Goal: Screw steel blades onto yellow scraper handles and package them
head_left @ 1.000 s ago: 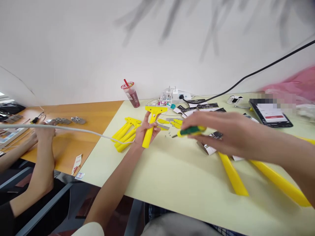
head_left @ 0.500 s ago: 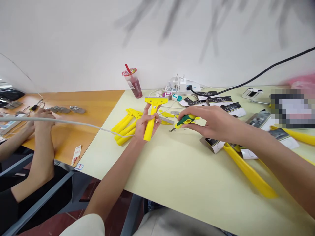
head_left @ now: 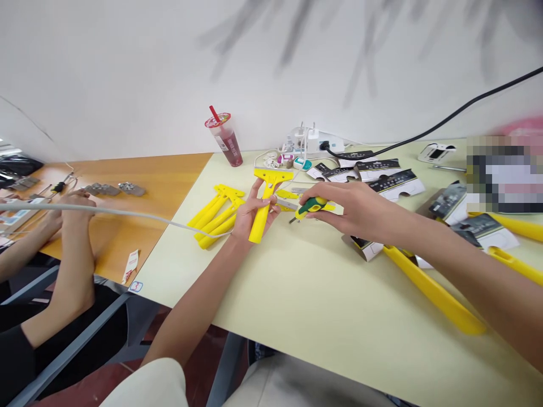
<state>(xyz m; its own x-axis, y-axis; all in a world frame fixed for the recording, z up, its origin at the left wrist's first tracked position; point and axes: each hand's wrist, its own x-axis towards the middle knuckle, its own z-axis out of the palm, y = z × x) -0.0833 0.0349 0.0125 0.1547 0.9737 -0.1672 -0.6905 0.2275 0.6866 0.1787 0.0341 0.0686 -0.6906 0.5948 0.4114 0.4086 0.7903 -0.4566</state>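
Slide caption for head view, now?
Left hand holding a yellow scraper, right hand a green-and-yellow screwdriver, over a pale table.

- Your right fingers (head_left: pixel 326 191) hide part of the green-and-yellow screwdriver (head_left: pixel 306 208).
- Your right arm (head_left: pixel 449 249) covers parts of the card packages (head_left: pixel 367 249); you cannot read their small print.
- The pixelated tablet (head_left: pixel 509 178) meets the right edge.

Bright, soft light, blurred grey streaks (head_left: pixel 294 39) above, pixelated patch (head_left: pixel 504 175) at right
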